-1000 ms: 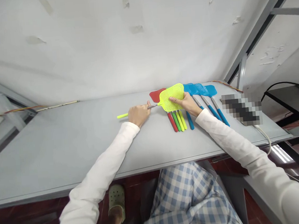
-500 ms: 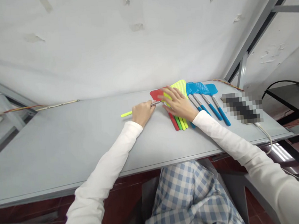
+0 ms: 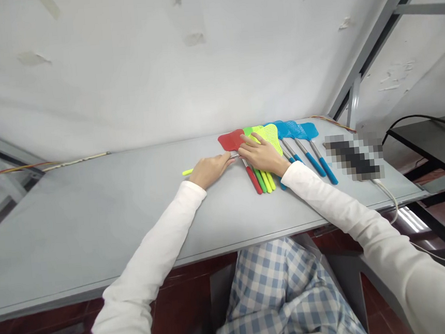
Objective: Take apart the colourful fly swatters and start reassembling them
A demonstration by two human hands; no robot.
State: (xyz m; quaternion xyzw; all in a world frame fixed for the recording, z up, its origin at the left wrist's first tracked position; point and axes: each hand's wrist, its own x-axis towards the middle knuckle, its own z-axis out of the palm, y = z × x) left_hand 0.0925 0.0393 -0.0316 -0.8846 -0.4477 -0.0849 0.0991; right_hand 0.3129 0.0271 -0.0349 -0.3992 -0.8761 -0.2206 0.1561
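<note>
My left hand (image 3: 209, 171) is wrapped round the handle of a yellow fly swatter (image 3: 187, 172), whose yellow end sticks out to the left. A short piece of its metal shaft shows between my hands. My right hand (image 3: 261, 154) pinches the swatter at the other end of that shaft; the fingertips are partly hidden. Yellow perforated heads lie under and behind my right hand, and I cannot tell which belongs to the held swatter. Beneath are a red fly swatter (image 3: 231, 139), a green one (image 3: 261, 182) and yellow ones (image 3: 271, 182), overlapping with handles towards me.
Several blue fly swatters (image 3: 310, 130) fan out to the right. Beyond them a blurred-out dark object (image 3: 356, 160) with a white cable (image 3: 389, 194) lies on the grey table (image 3: 94, 220). A white wall (image 3: 140, 80) rises behind, and metal frame posts stand at both sides.
My right hand's fingers, spread over the yellow head before, have closed in at the shaft. My hands are closer together, and less of the metal shaft shows. The view has shifted slightly.
</note>
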